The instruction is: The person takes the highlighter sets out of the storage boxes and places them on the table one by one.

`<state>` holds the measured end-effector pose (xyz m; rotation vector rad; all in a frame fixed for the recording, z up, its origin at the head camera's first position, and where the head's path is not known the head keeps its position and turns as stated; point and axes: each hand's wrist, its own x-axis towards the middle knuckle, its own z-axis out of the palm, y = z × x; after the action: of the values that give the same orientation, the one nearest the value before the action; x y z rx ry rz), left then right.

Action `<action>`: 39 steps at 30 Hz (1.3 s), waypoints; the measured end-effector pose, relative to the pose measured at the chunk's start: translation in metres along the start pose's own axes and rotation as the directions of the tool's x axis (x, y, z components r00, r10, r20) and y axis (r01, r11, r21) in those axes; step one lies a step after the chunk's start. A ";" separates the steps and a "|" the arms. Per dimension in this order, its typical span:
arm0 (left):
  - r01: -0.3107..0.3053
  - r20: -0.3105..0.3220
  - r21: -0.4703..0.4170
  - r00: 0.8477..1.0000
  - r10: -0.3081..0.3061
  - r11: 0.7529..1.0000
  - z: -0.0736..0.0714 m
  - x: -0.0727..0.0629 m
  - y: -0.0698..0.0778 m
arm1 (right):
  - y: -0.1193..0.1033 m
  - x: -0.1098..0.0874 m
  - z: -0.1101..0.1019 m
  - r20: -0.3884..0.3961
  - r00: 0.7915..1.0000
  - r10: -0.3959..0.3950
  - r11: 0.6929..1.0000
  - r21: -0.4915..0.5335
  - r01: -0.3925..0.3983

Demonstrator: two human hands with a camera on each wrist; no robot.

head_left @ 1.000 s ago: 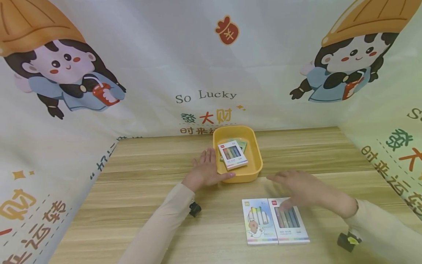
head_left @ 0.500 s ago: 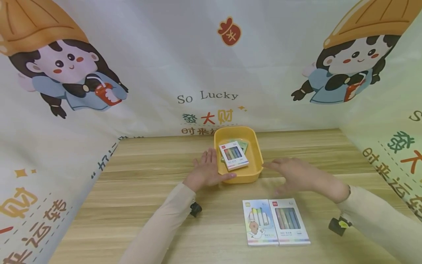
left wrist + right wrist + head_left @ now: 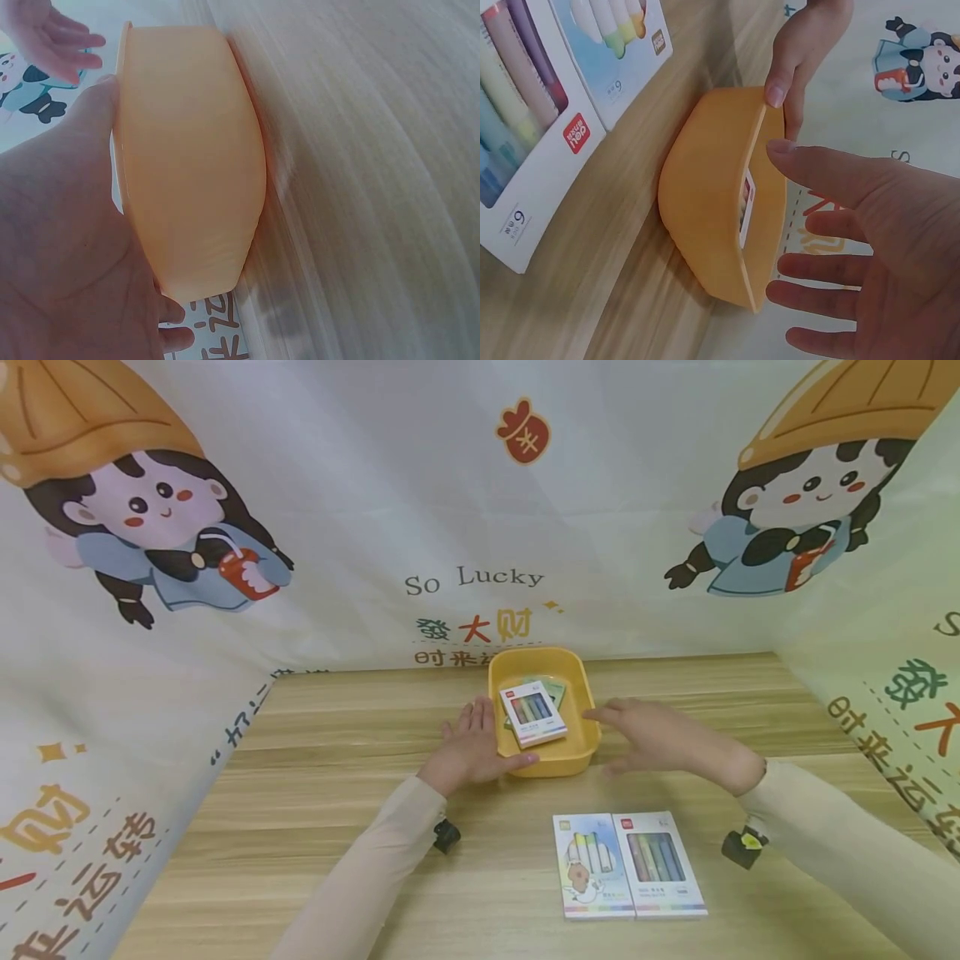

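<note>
A yellow plastic basket stands toward the back of the table. In it a white box of colored pens lies over a green packet. My left hand rests against the basket's left side, fingers straight along the wall, thumb at the near rim; the left wrist view shows that palm beside the wall. My right hand is at the basket's right side, fingers spread and extended. In the right wrist view its fingers hold nothing; whether they touch the rim is unclear.
Two more pen boxes lie side by side nearer me: a blue-and-white one and a white one with a window. The wooden table meets a printed cloth backdrop behind the basket.
My right hand has moved from above the white windowed box, forward and left, to the basket's right side. My left hand stays at the basket. The boxes have not moved.
</note>
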<state>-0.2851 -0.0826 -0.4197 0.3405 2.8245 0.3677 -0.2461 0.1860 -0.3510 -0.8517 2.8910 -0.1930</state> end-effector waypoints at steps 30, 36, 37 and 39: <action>-0.001 -0.002 0.014 1.000 0.001 1.000 -0.001 -0.002 0.001 | -0.005 0.056 -0.001 0.006 1.000 -0.010 0.999 -0.035 0.010; -0.004 0.000 0.023 1.000 0.004 1.000 -0.001 -0.001 0.001 | -0.004 0.066 -0.001 0.010 0.999 -0.038 0.998 -0.048 0.039; -0.003 0.000 0.028 1.000 0.003 1.000 -0.001 -0.001 0.001 | -0.004 0.068 -0.001 0.011 0.999 -0.044 0.998 -0.050 0.044; -0.003 0.001 0.035 1.000 0.003 0.999 -0.001 0.000 0.001 | -0.004 0.071 -0.001 0.016 0.999 -0.050 0.997 -0.051 0.051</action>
<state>-0.2847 -0.0818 -0.4188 0.3518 2.8331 0.3184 -0.3035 0.1445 -0.3549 -0.9313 2.8743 -0.1171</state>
